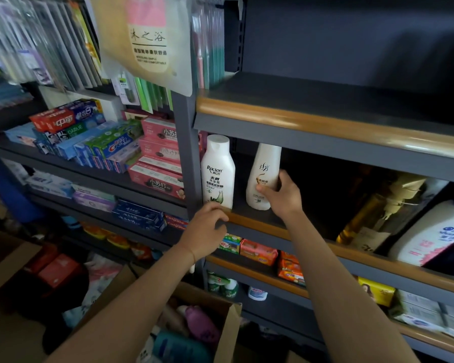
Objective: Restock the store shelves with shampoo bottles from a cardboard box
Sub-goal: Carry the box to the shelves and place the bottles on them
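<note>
Right hand (282, 196) grips cream shampoo bottle (263, 176) low on its body: thumb across the front label, fingers wrapped round the right side. Bottle stands on the middle shelf (257, 221), leaning slightly, cap end hidden behind the shelf above. Left of the thumb, a gap, then a white Raclen bottle (217, 172) standing upright at the shelf's left end, against the grey upright post (186, 142).

Left hand (205, 229) holds nothing, fingers loosely curled, fingertips at the wooden front lip just below the Raclen bottle's base; whether they touch the lip I cannot tell.

Right of the right hand's fingers: dark open shelf space, then well apart a gold pump bottle (364, 218) and a large white bottle (435, 231). The upper shelf's (325, 121) front edge hangs close over the bottle tops, tight headroom. That top shelf surface is bare in view.

Below the wrists: cardboard box (228, 326), open, with a purple bottle (202, 320) and a teal bottle (178, 347) inside. Under the middle shelf, orange and green soap packs (258, 251). Left of the post, past the left hand: toothpaste cartons (89, 132) and pink boxes (157, 158) stacked on the neighbouring rack. Hanging packet (148, 40) overhead, blurred.
</note>
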`<state>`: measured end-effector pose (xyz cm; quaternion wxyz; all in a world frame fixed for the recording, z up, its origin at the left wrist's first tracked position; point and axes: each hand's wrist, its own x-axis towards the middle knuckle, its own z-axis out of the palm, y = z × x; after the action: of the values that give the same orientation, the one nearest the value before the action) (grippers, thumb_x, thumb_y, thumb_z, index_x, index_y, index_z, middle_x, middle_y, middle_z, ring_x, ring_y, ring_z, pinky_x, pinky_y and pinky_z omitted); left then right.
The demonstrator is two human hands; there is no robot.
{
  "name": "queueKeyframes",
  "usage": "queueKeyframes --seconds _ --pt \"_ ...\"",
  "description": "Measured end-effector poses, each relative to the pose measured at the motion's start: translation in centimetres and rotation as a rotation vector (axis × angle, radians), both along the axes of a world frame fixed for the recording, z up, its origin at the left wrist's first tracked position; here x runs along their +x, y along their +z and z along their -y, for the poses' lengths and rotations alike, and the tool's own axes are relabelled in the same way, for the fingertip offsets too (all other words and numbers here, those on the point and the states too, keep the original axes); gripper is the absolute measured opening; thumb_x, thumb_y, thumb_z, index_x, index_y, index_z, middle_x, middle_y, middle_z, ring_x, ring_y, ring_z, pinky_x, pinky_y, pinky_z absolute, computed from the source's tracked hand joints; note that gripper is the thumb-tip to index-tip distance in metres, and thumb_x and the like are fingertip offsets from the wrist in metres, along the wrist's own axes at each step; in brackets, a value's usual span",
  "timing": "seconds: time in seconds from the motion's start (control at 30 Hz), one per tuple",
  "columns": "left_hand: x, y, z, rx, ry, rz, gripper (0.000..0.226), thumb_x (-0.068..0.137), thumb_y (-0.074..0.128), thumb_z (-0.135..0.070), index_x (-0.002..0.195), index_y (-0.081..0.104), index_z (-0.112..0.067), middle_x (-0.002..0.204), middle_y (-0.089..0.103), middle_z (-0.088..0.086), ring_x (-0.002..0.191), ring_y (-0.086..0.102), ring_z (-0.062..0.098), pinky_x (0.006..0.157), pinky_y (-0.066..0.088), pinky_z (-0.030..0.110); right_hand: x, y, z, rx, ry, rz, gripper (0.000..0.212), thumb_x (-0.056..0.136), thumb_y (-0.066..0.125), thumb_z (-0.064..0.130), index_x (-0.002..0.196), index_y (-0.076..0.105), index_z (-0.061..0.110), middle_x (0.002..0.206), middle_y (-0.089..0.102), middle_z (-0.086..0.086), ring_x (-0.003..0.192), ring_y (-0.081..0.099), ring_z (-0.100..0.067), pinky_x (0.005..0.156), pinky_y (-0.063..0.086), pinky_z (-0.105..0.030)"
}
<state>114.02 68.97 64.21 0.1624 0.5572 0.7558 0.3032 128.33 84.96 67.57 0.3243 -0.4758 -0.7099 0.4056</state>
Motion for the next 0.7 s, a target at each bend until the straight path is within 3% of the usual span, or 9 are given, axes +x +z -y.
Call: queueKeyframes --seconds 0.2,0.3,0.4,0.47,0.53,0.6,0.7 --pt "-0.4 0.1 0.2 -0.027 -0.015 -0.061 0.017 0.097 0.056 -0.013 0.103 0.072 -0.015 0.146 0.043 -0.003 0.136 0.039 0.018 0.110 0.035 0.032 -0.4 -0.1 -0.1 0.008 -0.028 0.003 0.045 0.085 0.076 0.028 0.123 0.053 0.020 0.123 0.062 -0.002 0.112 0.061 -0.022 0.076 0.051 -0.028" --pt "-0.4 0.1 0.3 -0.049 -0.011 -0.094 0.017 0.097 0.056 -0.017 0.102 0.072 -0.018 0.149 0.042 -0.006 0.137 0.038 0.019 0.113 0.034 0.043 -0.1 -0.1 1.4 0.104 -0.179 0.043 0.067 0.081 0.079 0.037 0.136 0.045 0.018 0.137 0.047 -0.007 0.112 0.055 -0.018 0.082 0.054 -0.034" --pt "-0.6 -0.2 0.3 -0.065 -0.022 -0.098 0.016 0.097 0.056 -0.019 0.102 0.072 -0.020 0.153 0.037 -0.008 0.138 0.038 0.018 0.113 0.034 0.046 -0.5 -0.6 4.4 0.319 -0.251 -0.064 0.050 0.084 0.074 0.038 0.123 0.054 0.013 0.121 0.055 -0.005 0.101 0.059 -0.015 0.072 0.048 -0.023" --pt "-0.8 -0.6 0.4 -0.063 -0.040 -0.072 0.016 0.096 0.057 -0.019 0.100 0.072 -0.019 0.156 0.034 -0.010 0.138 0.039 0.016 0.111 0.037 0.042 -2.2 -0.9 5.9 0.287 -0.050 -0.035 0.042 0.086 0.072 0.037 0.118 0.057 0.015 0.113 0.059 -0.001 0.100 0.058 -0.012 0.075 0.052 -0.026" --pt "-0.9 -1.0 0.6 -0.041 -0.057 -0.009 0.016 0.095 0.059 -0.016 0.101 0.073 -0.019 0.155 0.034 -0.013 0.134 0.044 0.012 0.108 0.041 0.036 -4.4 -1.3 6.5 0.190 0.111 0.044 0.056 0.084 0.074 0.038 0.130 0.049 0.017 0.120 0.057 0.000 0.104 0.056 -0.011 0.082 0.052 -0.029" --pt "-1.0 -1.4 0.9 0.004 -0.070 0.050 0.018 0.095 0.060 -0.012 0.106 0.072 -0.017 0.154 0.036 -0.014 0.133 0.044 0.008 0.107 0.039 0.026 -6.1 -1.3 6.3 0.122 0.131 0.064 0.065 0.082 0.076 0.037 0.134 0.041 0.019 0.123 0.059 -0.002 0.108 0.059 -0.017 0.083 0.055 -0.034" --pt "-1.4 -1.4 1.6 0.075 -0.061 0.060 0.022 0.094 0.060 -0.006 0.111 0.071 -0.014 0.148 0.039 -0.010 0.132 0.041 0.007 0.106 0.030 0.015 -7.5 -1.3 5.5 0.085 0.102 0.060 0.046 0.084 0.075 0.032 0.115 0.045 0.018 0.109 0.066 -0.003 0.097 0.065 -0.020 0.072 0.056 -0.032"
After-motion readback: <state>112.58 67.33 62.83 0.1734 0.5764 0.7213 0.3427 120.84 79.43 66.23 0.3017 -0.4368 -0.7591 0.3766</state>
